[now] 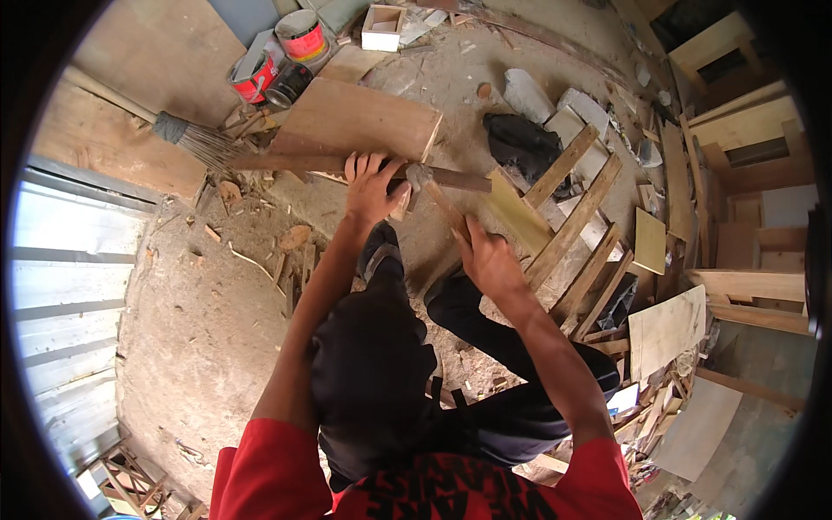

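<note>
My left hand (373,184) grips a long, narrow wooden strip (295,163), its fingers laid over the top edge. The strip runs crosswise in front of me, against the near edge of a plywood panel or box (360,117). In my right hand (492,258) is a hammer (445,208), held by its wooden handle. The hammer's head is at the strip, just right of my left fingers; whether it touches the wood I cannot tell. A nail, if there is one, is too small to make out.
Paint cans (302,36) and a twig broom (195,143) lie at the far left. A black bag (524,147) and several loose planks (576,212) cover the ground to the right. Wooden frames (754,286) stand along the right side, corrugated metal sheeting (74,277) along the left.
</note>
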`<state>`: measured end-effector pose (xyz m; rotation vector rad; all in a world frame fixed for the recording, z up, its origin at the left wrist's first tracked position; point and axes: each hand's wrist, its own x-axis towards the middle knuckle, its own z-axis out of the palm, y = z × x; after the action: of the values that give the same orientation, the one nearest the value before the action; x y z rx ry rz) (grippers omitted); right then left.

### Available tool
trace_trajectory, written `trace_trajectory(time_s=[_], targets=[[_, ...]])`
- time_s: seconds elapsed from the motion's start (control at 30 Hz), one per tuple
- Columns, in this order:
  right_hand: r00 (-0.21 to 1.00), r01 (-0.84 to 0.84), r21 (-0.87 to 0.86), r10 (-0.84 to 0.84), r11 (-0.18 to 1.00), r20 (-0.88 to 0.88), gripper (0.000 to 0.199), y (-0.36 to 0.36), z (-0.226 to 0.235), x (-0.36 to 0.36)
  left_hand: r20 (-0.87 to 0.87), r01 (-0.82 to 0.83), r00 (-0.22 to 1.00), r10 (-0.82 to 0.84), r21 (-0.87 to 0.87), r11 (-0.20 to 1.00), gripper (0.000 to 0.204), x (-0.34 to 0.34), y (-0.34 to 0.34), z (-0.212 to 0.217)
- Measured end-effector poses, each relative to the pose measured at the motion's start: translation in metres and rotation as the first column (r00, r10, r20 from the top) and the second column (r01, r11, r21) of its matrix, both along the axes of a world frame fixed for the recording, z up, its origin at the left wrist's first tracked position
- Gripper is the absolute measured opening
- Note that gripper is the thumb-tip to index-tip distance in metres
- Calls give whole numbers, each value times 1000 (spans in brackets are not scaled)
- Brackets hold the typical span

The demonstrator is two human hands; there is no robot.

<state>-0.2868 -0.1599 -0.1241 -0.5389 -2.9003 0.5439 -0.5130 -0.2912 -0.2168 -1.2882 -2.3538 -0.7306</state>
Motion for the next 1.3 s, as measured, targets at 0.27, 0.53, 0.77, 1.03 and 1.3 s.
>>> trace_trajectory(time_s=[0.27, 0.53, 0.77, 1.03, 1.3], targets=[[970, -147, 55, 154, 988, -185, 38, -3, 25, -6, 27, -9, 1000, 10, -20, 1000, 43, -9, -2, -30], [974, -114, -54, 101, 992, -204, 35, -6, 51, -18, 16, -45, 999, 45, 15, 999, 44, -8, -5, -14], [995, -90, -35, 88, 995, -55, 29, 10, 42, -14, 78, -43, 996, 42, 18, 999, 45, -8, 1, -16], [939, 131, -73, -100, 989, 330, 32, 15, 11, -16, 101, -17, 995, 15, 17, 1000, 47, -5, 6, -15], [948, -30, -258, -54, 966, -314, 21, -5, 72, -44, 101, -64, 992, 69, -56, 996, 48, -12, -2, -19]])
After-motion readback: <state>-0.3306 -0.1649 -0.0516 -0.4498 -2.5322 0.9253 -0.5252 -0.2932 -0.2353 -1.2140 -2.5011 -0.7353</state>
